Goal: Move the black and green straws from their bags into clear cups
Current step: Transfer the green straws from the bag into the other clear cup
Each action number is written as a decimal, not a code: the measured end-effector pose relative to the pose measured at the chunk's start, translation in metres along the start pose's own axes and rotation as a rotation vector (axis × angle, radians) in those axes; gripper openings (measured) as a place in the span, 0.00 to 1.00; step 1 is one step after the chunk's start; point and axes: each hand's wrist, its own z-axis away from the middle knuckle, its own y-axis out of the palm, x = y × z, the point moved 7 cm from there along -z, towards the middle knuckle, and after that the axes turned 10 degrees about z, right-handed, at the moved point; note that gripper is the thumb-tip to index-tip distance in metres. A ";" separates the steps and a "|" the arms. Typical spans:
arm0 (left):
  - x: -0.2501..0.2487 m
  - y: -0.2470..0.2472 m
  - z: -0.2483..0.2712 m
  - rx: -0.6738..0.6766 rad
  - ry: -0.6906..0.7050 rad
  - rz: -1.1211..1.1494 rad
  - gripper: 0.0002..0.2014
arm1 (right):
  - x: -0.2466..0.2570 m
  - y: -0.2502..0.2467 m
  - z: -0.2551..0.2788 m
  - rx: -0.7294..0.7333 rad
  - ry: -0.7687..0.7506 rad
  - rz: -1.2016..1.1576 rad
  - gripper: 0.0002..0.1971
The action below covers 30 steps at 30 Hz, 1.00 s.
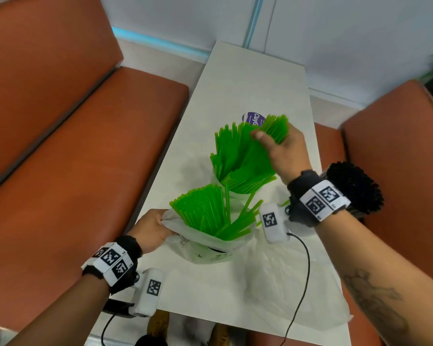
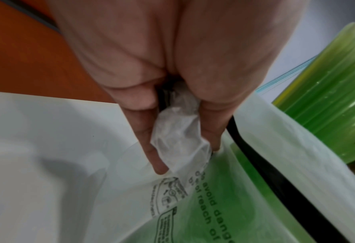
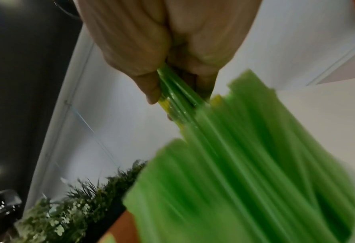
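On the white table (image 1: 255, 78) a clear cup (image 1: 238, 196) stands packed with green straws (image 1: 238, 156). My right hand (image 1: 283, 148) grips a bundle of green straws (image 3: 180, 102) at their upper ends, their lower ends down in that cup. Nearer me, a translucent plastic bag (image 1: 210, 245) holds more green straws (image 1: 203, 208) standing upright. My left hand (image 1: 151, 229) pinches the bag's bunched rim (image 2: 178, 129) at its left side. Black straws (image 1: 353, 188) stand bunched behind my right wrist; what holds them is hidden.
An empty crumpled clear bag (image 1: 285, 283) lies at the table's near right. A purple-labelled item (image 1: 254, 118) sits behind the cup. Orange bench seats (image 1: 85, 146) flank the table on both sides. A black cable (image 1: 303, 283) trails from my right wrist over the front edge.
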 end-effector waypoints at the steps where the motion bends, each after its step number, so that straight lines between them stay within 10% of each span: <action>1: 0.000 0.000 0.000 0.005 0.001 -0.004 0.09 | -0.007 -0.001 0.000 -0.036 0.012 0.044 0.17; 5: 0.003 -0.004 -0.003 0.000 0.003 -0.038 0.19 | 0.008 -0.005 -0.003 -0.061 -0.177 0.124 0.32; 10: 0.000 -0.004 -0.003 -0.006 -0.001 -0.026 0.12 | -0.006 0.043 0.009 0.398 -0.341 0.697 0.34; 16: -0.001 -0.006 -0.001 -0.018 0.011 -0.023 0.12 | 0.020 0.006 -0.007 0.015 -0.405 0.439 0.36; 21: 0.000 -0.004 -0.003 -0.018 0.011 -0.067 0.19 | -0.007 0.051 0.003 0.502 -0.283 0.802 0.31; 25: -0.001 -0.003 -0.002 -0.018 0.012 -0.062 0.19 | 0.010 0.034 -0.003 0.309 -0.367 0.642 0.31; 30: 0.000 -0.003 0.000 -0.016 0.017 -0.017 0.16 | -0.002 0.045 0.013 0.540 -0.323 0.825 0.27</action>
